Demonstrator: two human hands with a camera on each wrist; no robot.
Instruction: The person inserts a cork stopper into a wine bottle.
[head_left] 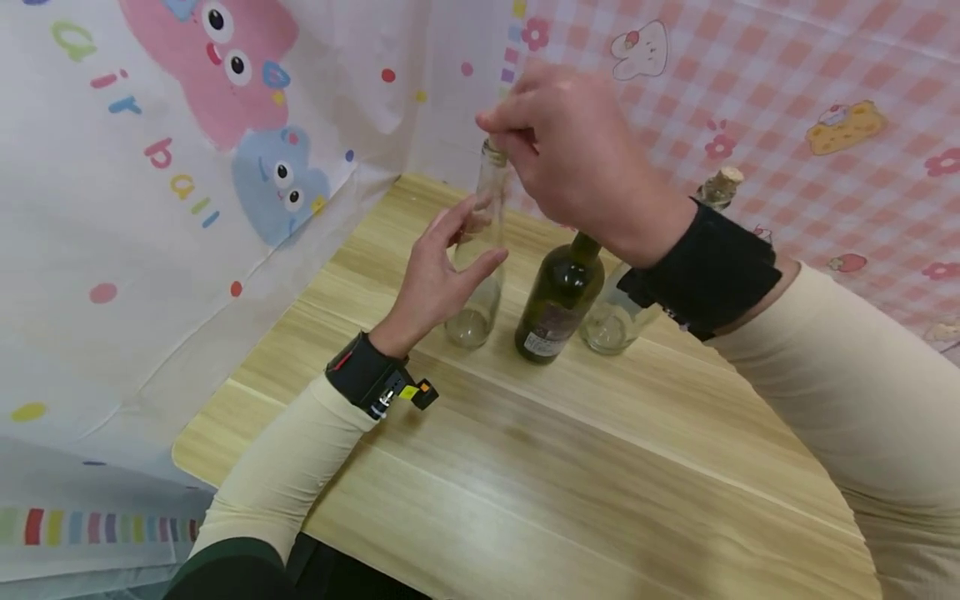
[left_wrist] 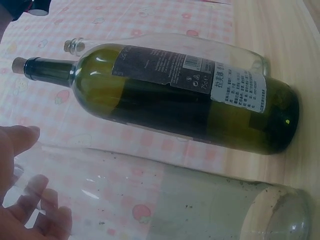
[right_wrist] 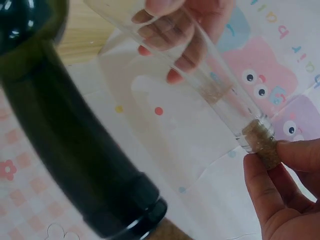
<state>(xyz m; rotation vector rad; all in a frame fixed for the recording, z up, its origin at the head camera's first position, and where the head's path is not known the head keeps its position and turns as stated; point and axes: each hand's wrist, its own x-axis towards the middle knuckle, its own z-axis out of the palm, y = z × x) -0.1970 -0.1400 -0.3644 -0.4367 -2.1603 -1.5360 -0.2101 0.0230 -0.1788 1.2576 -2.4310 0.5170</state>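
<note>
A clear glass bottle [head_left: 474, 321] stands upright at the table's back left. My left hand [head_left: 438, 275] holds it around the upper body, thumb on the near side and fingers curled behind the glass. Above, my right hand [head_left: 581, 154] pinches a cork [right_wrist: 265, 150] between thumb and fingers. The cork's lower part sits inside the bottle's mouth, its upper part sticks out. Just right of this bottle stands a dark green wine bottle [left_wrist: 185, 100], labelled on its side and closed with a cork [left_wrist: 19, 65].
A second clear bottle [head_left: 609, 327] stands beyond the green one, partly hidden by my right wrist, with a cork [head_left: 729, 176] in its top. Printed cloth hangs behind and along the left of the wooden table [head_left: 480, 475]. Both wrists wear black straps.
</note>
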